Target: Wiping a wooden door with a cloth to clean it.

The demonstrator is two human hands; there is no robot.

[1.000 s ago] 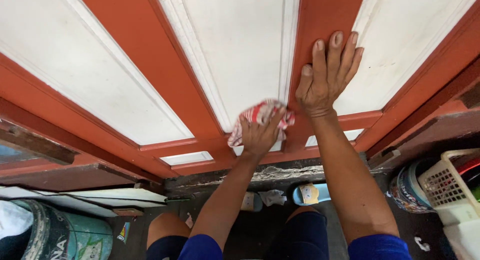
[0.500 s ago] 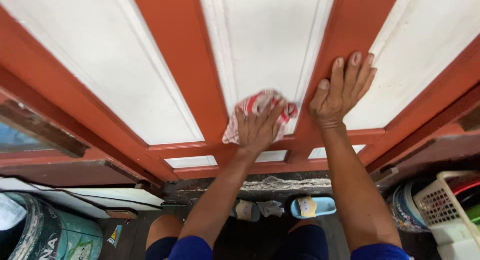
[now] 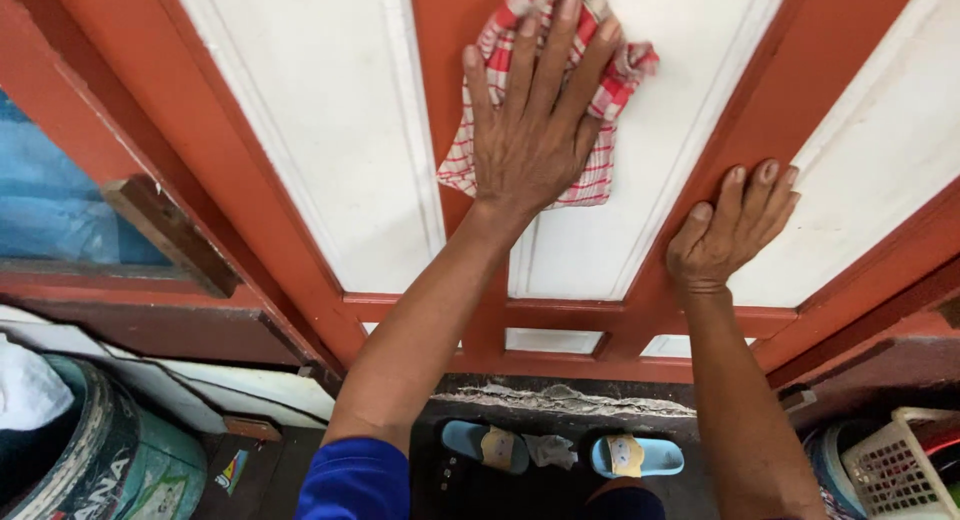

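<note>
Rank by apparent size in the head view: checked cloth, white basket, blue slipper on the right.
1. checked cloth, though nearest the camera.
2. white basket, partly cut off, so unsure.
3. blue slipper.

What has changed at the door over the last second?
The left hand slid the red checked cloth up the white panel, away from the bottom rail, fingers now spread flat. The right hand stayed braced on the red upright. Blue slippers unchanged.

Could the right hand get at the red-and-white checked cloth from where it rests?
Probably yes. The right hand lies flat on the red door rail, with only bare white panel between it and the red-and-white checked cloth. But the left hand covers most of the cloth.
</note>
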